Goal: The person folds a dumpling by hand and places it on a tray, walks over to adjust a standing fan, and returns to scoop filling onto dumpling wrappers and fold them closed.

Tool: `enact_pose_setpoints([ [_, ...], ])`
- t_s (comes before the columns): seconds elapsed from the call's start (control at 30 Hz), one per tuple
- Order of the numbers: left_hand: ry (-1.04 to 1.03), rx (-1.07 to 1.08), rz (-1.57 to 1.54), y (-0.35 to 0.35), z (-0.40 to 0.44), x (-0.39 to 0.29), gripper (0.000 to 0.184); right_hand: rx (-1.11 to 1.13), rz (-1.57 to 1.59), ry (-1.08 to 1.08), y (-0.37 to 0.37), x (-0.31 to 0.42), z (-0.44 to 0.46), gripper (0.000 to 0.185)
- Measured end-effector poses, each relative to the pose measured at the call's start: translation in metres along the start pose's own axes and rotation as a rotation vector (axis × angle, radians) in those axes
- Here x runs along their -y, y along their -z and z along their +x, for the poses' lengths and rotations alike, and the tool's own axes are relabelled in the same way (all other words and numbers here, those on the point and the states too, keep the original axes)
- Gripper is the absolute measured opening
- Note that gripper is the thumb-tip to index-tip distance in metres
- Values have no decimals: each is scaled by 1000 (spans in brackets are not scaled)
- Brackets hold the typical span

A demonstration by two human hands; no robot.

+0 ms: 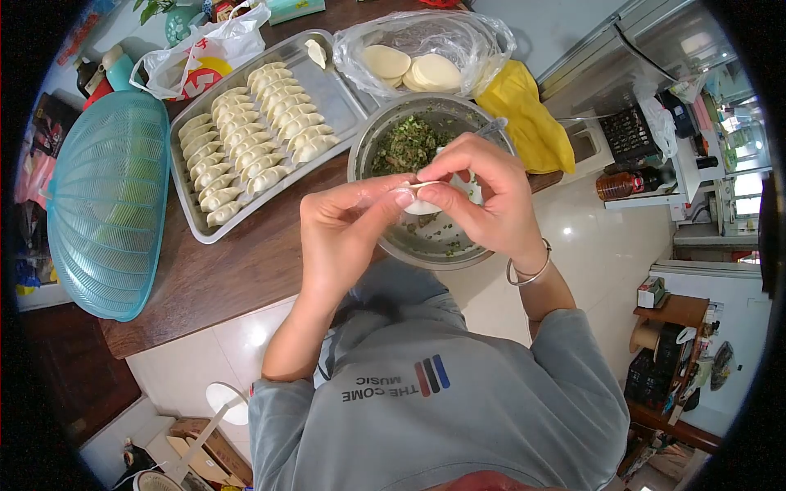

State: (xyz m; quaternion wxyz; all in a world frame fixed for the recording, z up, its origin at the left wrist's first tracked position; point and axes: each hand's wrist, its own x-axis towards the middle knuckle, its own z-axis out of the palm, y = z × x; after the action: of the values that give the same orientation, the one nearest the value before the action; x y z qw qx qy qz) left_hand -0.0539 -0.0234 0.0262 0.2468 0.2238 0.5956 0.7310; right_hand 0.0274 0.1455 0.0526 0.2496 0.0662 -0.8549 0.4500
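Between my two hands is a pale dumpling [422, 203], pinched at its upper edge over the metal bowl [355, 164]. My left hand [348, 225] closes thumb and fingers on its left end. On the other end, my right hand [483, 192] grips with thumb and forefinger; a bangle circles that wrist. Green chopped filling [409, 143] lies in the bowl, partly hidden by my hands. A utensil handle [492, 127] leans on the bowl's far right rim. Rows of folded dumplings [246, 135] fill much of the metal tray [214, 236], with a single one at its far corner.
Round wrappers [434, 72] sit in a clear plastic bag [491, 37] behind the bowl. A yellow cloth [532, 123] lies right of it. Left of the tray stands a teal mesh food cover [106, 204] on the wooden table [237, 274]. A white plastic bag [233, 41] is behind the tray.
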Motion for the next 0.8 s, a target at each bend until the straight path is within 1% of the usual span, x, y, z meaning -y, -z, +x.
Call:
enact_pose_setpoints([
  [0.07,6,-31,8,-3,0,-2,16,46,85,-175,-1,3,0,34],
  [0.1,13,-62,17,-3,0,-3,15,46,85,-175,-2,3,-2,34],
  [0.13,13,-62,17,-3,0,-2,15,83,118,-219,-4,2,-3,44],
  [0.17,-16,-67,94,-1,-1,-1,14,120,150,-264,-5,2,-4,55],
  [0.2,-45,-71,172,-1,-2,0,14,121,150,-264,-6,1,-5,55],
  [0.23,-44,-71,172,-1,-2,-1,14,120,159,-290,-6,1,-6,55],
  [0.3,-178,-80,300,-2,-3,-4,12,119,168,-320,-7,-1,-7,55],
  [0.33,-177,-78,301,-2,-3,-2,12,99,224,-331,-9,-2,-8,54],
  [0.4,-345,-91,446,-1,-2,4,12,80,281,-342,-10,-4,-9,54],
  [0.43,-345,-92,446,-1,-1,4,12,89,302,-345,-10,-5,-9,53],
  [0.5,-457,-132,505,-2,0,4,12,99,324,-350,-10,-5,-9,52],
  [0.53,-457,-132,506,-1,0,4,12,100,340,-378,-11,-5,-9,51],
  [0.57,-408,-124,463,-1,-1,4,13,100,355,-407,-11,-4,-9,50],
  [0.6,-360,-116,420,0,-2,5,14,100,355,-407,-12,-5,-9,50],
  [0.63,-359,-116,421,-2,-1,5,14,68,380,-379,-14,-6,-9,49],
  [0.7,-214,-86,115,-6,3,6,18,35,404,-350,-14,-7,-9,49],
  [0.73,-215,-85,115,-4,3,5,18,28,416,-370,-14,-6,-9,48],
  [0.8,-166,23,171,2,2,2,19,20,429,-389,-13,-6,-9,48],
])
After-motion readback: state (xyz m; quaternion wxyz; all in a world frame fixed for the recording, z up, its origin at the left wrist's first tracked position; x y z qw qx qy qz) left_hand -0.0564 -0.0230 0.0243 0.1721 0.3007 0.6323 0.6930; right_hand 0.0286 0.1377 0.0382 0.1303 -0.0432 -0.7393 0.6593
